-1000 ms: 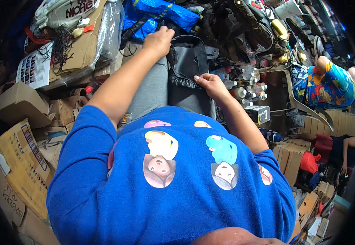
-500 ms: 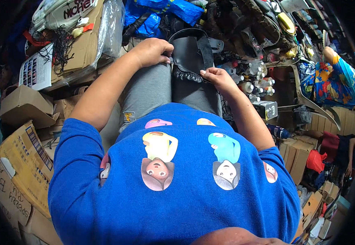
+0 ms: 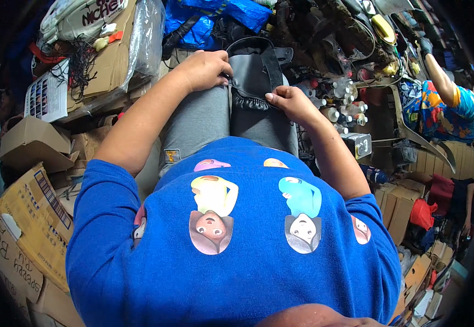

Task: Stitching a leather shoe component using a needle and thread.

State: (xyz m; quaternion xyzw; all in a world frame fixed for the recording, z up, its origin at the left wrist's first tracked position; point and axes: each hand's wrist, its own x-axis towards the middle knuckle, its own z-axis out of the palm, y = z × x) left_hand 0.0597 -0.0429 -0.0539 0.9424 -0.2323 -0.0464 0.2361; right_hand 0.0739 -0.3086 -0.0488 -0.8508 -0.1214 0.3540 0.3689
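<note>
A black leather shoe upper (image 3: 247, 73) with a puckered, gathered near edge and a loose strap-like band rests over my grey-trousered thighs. Its left edge is pinched by my left hand (image 3: 208, 70), with the fingertips curled partly out of sight. At the near right corner, beside the gathers, my right hand (image 3: 292, 103) holds the edge between thumb and bent fingers. Both hands are closed on the same piece, one on each side of it.
Several bottles (image 3: 351, 109) and a square tin (image 3: 358, 145) stand to my right. Cardboard boxes (image 3: 35, 141) and flat cardboard (image 3: 103, 68) with tangled black cord lie left. Blue plastic bags (image 3: 242, 16) are piled ahead. Another person in a colourful shirt (image 3: 439, 111) works at far right.
My hands keep their hold on the shoe upper, with only slight finger shifts. At far right the other person's arm has stretched out away from me.
</note>
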